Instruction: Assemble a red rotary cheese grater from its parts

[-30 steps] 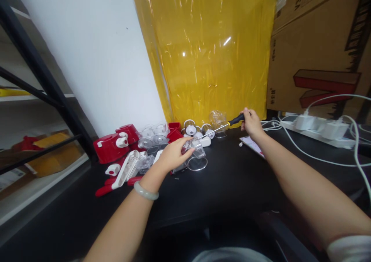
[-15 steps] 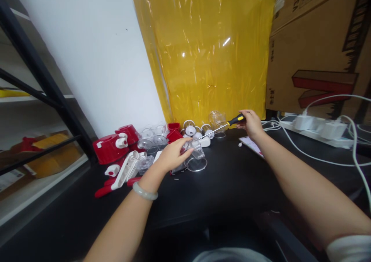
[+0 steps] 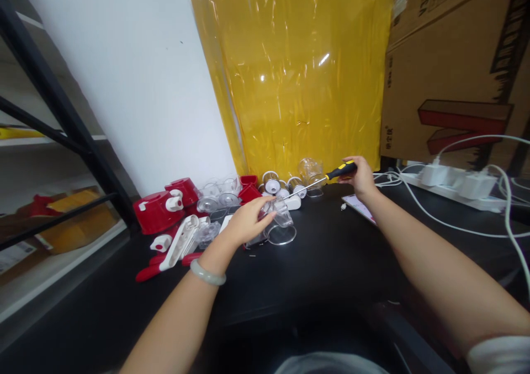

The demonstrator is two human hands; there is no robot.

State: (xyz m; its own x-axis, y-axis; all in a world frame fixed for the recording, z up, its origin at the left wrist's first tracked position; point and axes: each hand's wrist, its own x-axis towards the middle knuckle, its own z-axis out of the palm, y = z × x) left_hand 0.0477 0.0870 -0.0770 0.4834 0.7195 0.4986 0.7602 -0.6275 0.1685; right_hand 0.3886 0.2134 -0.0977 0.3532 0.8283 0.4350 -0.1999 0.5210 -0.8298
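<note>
My left hand [image 3: 251, 219] is closed around a clear plastic part [image 3: 282, 214] with a round rim resting at the table. In my right hand [image 3: 359, 179] is the black and yellow handle of a screwdriver [image 3: 341, 170], held near its end. The metal shaft slants down to the left, and its tip reaches the clear part beside my left fingers; the exact contact point is too small to make out. Just behind stand several white-and-metal cylinders [image 3: 271, 183] and a clear cup [image 3: 310, 171]. A small pin-like piece [image 3: 252, 255] lies in front of my left hand.
Red housings [image 3: 155, 213], white-and-red handles [image 3: 182, 244] and clear cups [image 3: 219, 192] crowd the left side. At right lie a phone [image 3: 359, 207] and a white power strip [image 3: 459, 183] with loose cables. A yellow plastic sheet [image 3: 298, 76] and a cardboard box [image 3: 447, 76] stand behind.
My right fingers have shifted slightly on the screwdriver, showing more of its handle, which looks turned a little. My left hand and the clear part have stayed in place.
</note>
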